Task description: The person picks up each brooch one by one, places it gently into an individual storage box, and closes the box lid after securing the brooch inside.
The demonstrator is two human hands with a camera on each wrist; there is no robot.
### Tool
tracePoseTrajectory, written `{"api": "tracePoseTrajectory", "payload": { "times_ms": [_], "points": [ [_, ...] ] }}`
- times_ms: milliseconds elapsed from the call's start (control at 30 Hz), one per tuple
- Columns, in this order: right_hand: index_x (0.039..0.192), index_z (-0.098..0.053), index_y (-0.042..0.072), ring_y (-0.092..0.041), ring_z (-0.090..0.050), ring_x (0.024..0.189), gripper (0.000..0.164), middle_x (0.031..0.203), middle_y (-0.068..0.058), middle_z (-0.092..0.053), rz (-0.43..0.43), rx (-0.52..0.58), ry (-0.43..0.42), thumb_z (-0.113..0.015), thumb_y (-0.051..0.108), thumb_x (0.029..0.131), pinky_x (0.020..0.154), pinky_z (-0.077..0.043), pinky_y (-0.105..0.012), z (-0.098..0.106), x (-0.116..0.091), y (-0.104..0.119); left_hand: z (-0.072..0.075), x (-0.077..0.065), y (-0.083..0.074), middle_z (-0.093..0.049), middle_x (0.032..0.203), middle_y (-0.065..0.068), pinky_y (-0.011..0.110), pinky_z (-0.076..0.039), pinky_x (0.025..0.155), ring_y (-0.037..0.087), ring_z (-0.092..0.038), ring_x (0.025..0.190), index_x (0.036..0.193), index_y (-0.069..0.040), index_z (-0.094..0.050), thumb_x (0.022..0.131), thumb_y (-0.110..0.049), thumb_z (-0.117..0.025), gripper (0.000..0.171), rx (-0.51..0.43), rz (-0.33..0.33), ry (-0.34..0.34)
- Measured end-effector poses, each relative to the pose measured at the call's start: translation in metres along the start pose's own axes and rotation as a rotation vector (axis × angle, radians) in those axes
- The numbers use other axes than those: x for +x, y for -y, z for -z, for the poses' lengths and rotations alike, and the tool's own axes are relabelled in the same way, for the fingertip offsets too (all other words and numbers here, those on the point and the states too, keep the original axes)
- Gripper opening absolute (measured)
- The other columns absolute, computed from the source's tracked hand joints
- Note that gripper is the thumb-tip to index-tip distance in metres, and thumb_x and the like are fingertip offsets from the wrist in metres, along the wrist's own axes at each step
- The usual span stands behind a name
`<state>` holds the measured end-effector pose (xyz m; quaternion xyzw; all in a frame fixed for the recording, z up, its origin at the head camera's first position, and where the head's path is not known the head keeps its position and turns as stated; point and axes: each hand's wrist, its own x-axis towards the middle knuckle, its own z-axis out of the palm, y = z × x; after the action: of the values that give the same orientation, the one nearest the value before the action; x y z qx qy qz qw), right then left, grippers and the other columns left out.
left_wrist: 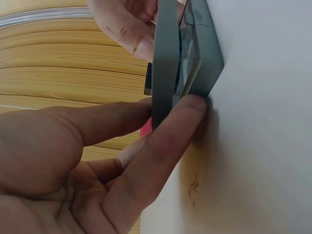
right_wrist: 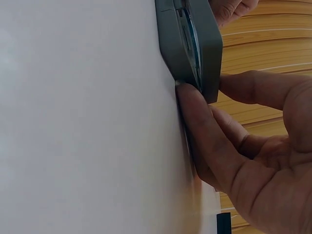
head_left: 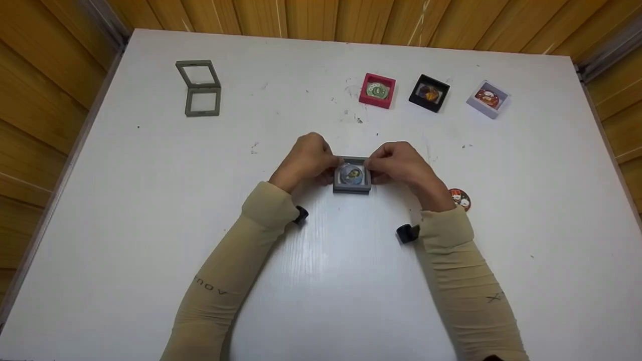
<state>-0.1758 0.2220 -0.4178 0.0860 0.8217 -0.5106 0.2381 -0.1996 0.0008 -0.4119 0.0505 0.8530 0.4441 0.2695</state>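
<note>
A grey hinged display frame (head_left: pixel 352 189) lies on the table at the middle of the head view, with a round blue badge (head_left: pixel 351 174) showing in its window. My left hand (head_left: pixel 311 155) pinches the frame's left side, thumb on the upper half and a fingertip low at the edge. On the opposite side my right hand (head_left: pixel 398 163) grips it the same way. Both wrist views show the upper half (left_wrist: pixel 165 63) and lower half (right_wrist: pixel 173 53) a narrow gap apart, the badge's edge visible between them.
An olive frame (head_left: pixel 203 115) stands unfolded at the back left. Back right are a red frame (head_left: pixel 377 104), a black frame (head_left: pixel 425 104) and a lilac frame (head_left: pixel 484 109), each holding a round item. A round red patterned badge (head_left: pixel 461 199) lies beside the right wrist, partly hidden.
</note>
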Motion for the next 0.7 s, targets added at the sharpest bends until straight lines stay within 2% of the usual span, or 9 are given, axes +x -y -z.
{"api": "tracePoseTrajectory", "payload": {
  "times_ms": [700],
  "points": [
    [0.109, -0.069, -0.004, -0.013, -0.071, 0.08, 0.018, 0.105, -0.014, -0.069, 0.009, -0.008, 0.002, -0.072, 0.011, 0.1, 0.075, -0.061, -0.025, 0.0, -0.0012, 0.0, -0.0016, 0.0015, 0.0011, -0.076, 0.076, 0.01, 0.027, -0.06, 0.062, 0.018, -0.074, 0.065, 0.09, 0.003, -0.077, 0.101, -0.011, -0.075, 0.017, 0.021, -0.002, -0.005]
  ]
}}
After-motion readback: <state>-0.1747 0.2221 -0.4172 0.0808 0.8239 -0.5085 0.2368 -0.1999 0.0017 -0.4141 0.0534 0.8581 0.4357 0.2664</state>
